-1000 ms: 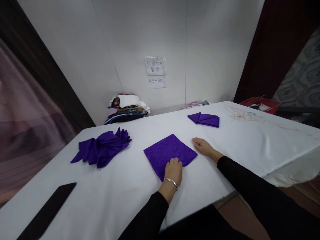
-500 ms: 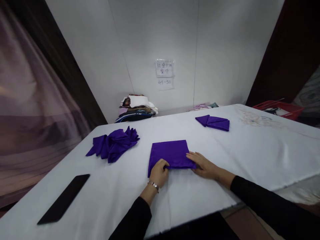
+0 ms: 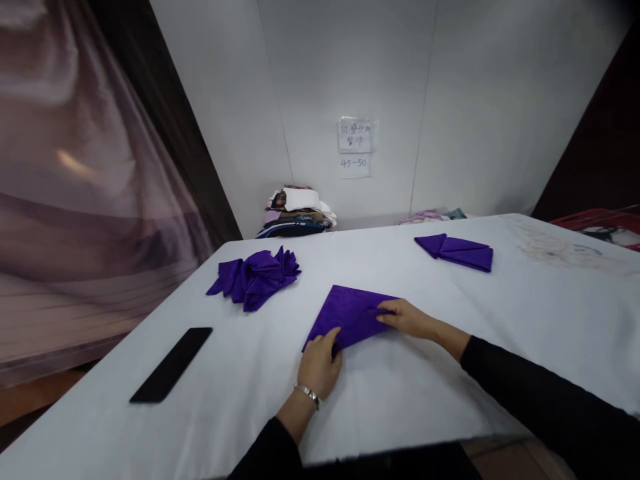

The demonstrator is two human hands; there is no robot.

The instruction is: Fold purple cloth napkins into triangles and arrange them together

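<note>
A folded purple napkin lies slantwise on the white tablecloth in front of me. My left hand, with a bracelet at the wrist, grips its near left edge, thumb and fingers curled over the cloth. On the other side my right hand pinches the right part, the thumb and fingertips closed on the fabric. Beyond my left hand sits a bunched, pleated purple napkin. Another purple napkin, folded flat with a pointed left end, rests farther back to the right.
A flat black slab lies on the white-covered table at the left. Behind the table are a stack of folded cloths and a wall with a paper sign. A red basket stands at the far right.
The napkin between my hands has turned from nearly square-on to slantwise. My right hand has moved up a little, taking its right side along. The view has swung left.
</note>
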